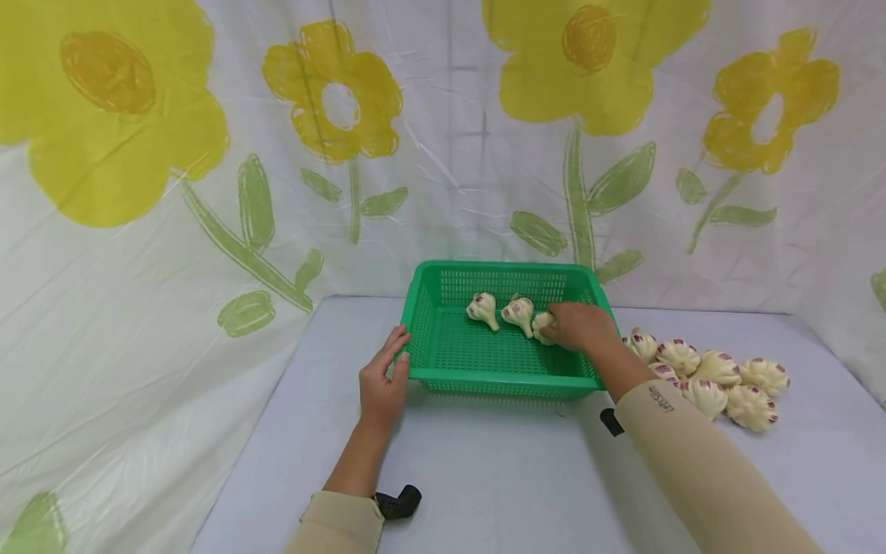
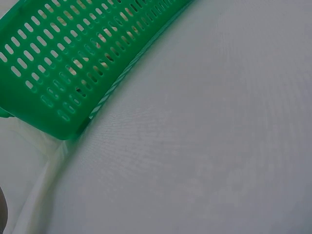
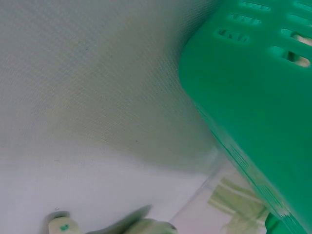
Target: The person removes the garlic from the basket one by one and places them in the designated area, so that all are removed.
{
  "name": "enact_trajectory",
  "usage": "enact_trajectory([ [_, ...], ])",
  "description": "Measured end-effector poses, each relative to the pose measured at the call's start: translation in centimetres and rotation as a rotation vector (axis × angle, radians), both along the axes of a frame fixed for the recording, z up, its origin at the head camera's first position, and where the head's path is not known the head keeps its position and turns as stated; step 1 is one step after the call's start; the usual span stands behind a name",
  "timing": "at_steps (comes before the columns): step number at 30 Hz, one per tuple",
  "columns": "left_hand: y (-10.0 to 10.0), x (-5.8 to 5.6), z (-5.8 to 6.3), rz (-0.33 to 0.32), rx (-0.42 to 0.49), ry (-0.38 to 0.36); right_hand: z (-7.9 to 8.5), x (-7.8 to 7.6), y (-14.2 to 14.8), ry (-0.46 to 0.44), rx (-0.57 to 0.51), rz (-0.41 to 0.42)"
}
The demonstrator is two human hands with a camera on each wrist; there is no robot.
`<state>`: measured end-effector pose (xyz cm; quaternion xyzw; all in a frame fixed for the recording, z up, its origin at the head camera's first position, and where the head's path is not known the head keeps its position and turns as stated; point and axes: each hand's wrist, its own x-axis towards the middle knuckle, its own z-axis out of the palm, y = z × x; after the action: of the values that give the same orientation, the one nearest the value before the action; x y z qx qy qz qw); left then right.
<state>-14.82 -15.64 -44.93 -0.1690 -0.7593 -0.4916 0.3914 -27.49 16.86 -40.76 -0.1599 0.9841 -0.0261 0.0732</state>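
Observation:
A green plastic basket (image 1: 498, 378) with slotted walls stands on the table. Two garlic bulbs (image 1: 481, 308) with purple marks lie inside it, side by side. To their right my right hand (image 1: 580, 326) reaches over the rim and pinches a third garlic bulb (image 1: 543, 328), partly covered by the fingers. My left hand (image 1: 384, 382) rests its extended fingers against the basket's left rim, thumb at the outer wall. In the left wrist view the slotted basket wall (image 2: 53, 58) fills the upper left. The right wrist view shows a basket corner (image 3: 243, 92) close up.
Several more garlic bulbs (image 1: 720, 368) lie in a group on the white table (image 1: 498, 477), right of the basket and beside my right forearm. A white curtain (image 1: 443, 192) with painted yellow flowers hangs behind the table.

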Motion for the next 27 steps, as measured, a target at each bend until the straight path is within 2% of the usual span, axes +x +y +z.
enact_trajectory([
  [10, 0.19, 0.17, 0.16, 0.001, 0.010, -0.018, 0.13, 0.11, -0.06, -0.028, -0.004, 0.039],
  [22, 0.19, 0.18, 0.26, 0.000, 0.009, -0.042, -0.14, 0.11, 0.04, -0.083, -0.167, 0.057],
  [27, 0.14, 0.19, 0.17, -0.002, 0.009, -0.046, -0.22, 0.11, -0.01, -0.096, -0.182, 0.066],
])
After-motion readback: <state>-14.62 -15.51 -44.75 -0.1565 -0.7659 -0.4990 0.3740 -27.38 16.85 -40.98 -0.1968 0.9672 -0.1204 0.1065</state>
